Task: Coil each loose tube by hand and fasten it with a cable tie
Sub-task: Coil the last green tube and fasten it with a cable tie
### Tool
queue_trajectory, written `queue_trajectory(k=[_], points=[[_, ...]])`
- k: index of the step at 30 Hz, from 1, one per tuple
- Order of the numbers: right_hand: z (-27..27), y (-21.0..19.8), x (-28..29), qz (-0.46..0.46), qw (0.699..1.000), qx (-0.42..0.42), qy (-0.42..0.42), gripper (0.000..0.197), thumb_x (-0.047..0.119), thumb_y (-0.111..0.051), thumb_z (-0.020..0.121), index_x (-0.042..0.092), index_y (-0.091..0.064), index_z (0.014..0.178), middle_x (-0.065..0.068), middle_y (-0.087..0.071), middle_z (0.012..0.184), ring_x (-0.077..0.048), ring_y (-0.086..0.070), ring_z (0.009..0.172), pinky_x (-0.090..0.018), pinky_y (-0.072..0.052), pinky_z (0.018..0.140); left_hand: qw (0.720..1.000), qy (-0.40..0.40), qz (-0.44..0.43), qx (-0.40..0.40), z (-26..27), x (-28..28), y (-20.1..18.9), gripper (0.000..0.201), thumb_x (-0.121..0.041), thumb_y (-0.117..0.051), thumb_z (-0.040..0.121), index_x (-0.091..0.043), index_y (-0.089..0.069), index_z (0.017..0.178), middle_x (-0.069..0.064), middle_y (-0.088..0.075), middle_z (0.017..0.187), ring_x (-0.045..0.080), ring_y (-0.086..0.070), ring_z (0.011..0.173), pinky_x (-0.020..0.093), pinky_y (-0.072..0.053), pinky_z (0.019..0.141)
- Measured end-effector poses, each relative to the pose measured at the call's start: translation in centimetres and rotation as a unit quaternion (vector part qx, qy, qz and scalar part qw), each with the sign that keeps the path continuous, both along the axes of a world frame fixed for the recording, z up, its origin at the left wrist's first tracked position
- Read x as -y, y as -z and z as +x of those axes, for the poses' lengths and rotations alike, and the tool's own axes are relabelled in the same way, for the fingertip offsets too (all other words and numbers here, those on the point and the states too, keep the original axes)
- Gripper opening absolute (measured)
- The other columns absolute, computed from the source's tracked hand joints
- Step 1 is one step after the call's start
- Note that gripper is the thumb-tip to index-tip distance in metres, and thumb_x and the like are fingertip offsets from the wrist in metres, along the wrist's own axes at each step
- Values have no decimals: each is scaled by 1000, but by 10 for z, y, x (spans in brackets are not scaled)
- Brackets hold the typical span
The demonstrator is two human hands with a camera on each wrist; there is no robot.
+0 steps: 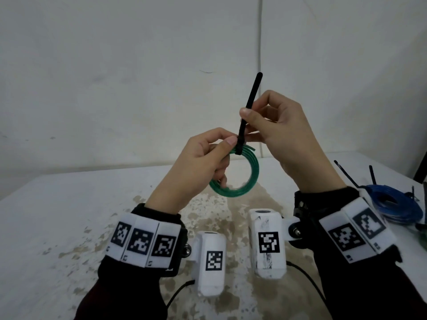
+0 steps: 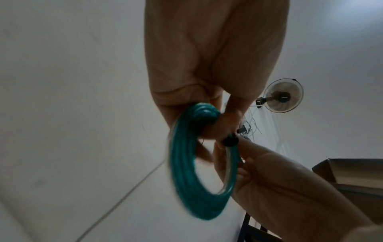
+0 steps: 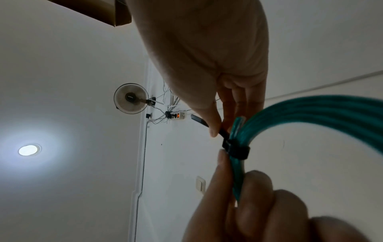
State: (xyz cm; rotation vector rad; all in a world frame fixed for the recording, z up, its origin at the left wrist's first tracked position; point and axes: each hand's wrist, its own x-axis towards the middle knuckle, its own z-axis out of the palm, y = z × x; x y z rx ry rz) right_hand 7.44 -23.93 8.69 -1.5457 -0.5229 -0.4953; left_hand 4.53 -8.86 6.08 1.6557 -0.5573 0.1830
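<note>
A green coiled tube hangs in the air above the table. My left hand grips the coil at its top left, thumb and fingers curled round it. A black cable tie is looped round the coil at the top, its loose tail pointing up. My right hand pinches that tail just above the tie's head. In the left wrist view only the tie's head shows.
A blue coiled tube with black ties on it lies on the white table at the right edge. A bit of green tube shows beside it. A cardboard box stands off to the right.
</note>
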Motion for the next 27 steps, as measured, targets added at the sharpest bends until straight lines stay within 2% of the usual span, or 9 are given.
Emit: queue_trajectory(k=[1, 3, 6, 10, 15, 19, 21, 23, 27], points=[[0, 0, 0, -4, 1000, 10, 5, 20, 8, -64, 89, 9, -51, 74, -11, -59, 72, -16, -61, 58, -35, -58, 65, 1000, 0, -15, -12, 0, 1, 0, 19, -15, -44, 100, -4, -58, 94, -7, -27, 49, 9, -23, 40, 24, -37, 42], [-1, -1, -1, -14, 999, 33, 12, 19, 7, -65, 88, 8, -52, 74, -9, -61, 72, -16, -63, 58, -35, -59, 66, 999, 2, -39, -37, 0, 3, 0, 20, -16, -42, 101, -6, -58, 94, -8, -24, 50, 8, -18, 41, 21, -22, 42], [-2, -2, -1, -37, 997, 60, 17, 18, 9, -67, 86, 8, -54, 74, -11, -63, 71, -20, -68, 61, -40, -59, 68, 996, 4, -66, -67, 1, 3, -1, 24, -17, -41, 101, -9, -61, 90, -7, -21, 52, 8, -14, 41, 22, -14, 43], [-1, 0, -2, -59, 996, 68, 0, 20, 9, -67, 86, 11, -53, 72, -9, -64, 69, -29, -70, 68, -47, -58, 73, 995, -30, -67, -75, 3, 0, -1, 23, -15, -42, 101, -5, -63, 96, -6, -21, 51, 6, -14, 39, 17, -14, 40], [0, 3, -4, -75, 994, 71, -18, 19, 9, -66, 86, 3, -52, 75, -20, -59, 76, -37, -68, 74, -43, -59, 74, 993, -88, -54, -57, 7, -2, 1, 21, -13, -46, 100, -7, -63, 91, -8, -26, 45, 4, -19, 33, 15, -20, 37], [0, 4, -6, -91, 992, 79, -22, 19, 8, -66, 87, 4, -52, 74, -9, -59, 71, -30, -69, 73, -38, -59, 73, 991, -124, -38, -31, 10, -3, 3, 24, -14, -47, 99, -13, -65, 83, -6, -28, 46, 7, -20, 35, 16, -20, 39], [1, 5, -6, -62, 996, 60, -26, 18, 6, -65, 87, 5, -52, 75, -9, -61, 70, -27, -70, 71, -34, -59, 71, 992, -125, -17, -20, 10, -5, 3, 23, -15, -47, 99, -14, -66, 85, -7, -28, 45, 9, -20, 37, 17, -21, 40], [3, 7, -6, -28, 999, 36, -20, 15, 5, -63, 88, 3, -53, 78, -14, -62, 71, -21, -68, 67, -31, -57, 70, 995, -100, 3, -18, 7, -6, 0, 22, -16, -47, 99, -13, -66, 89, -8, -27, 44, 10, -19, 37, 17, -21, 40], [6, 9, -7, -23, 999, 29, -5, 16, 8, -64, 88, 5, -54, 77, -9, -61, 69, -15, -60, 65, -33, -56, 73, 998, -60, 3, -18, 0, -9, -8, 25, -27, -53, 96, -11, -70, 87, -7, -24, 44, 10, -17, 37, 15, -20, 39]])
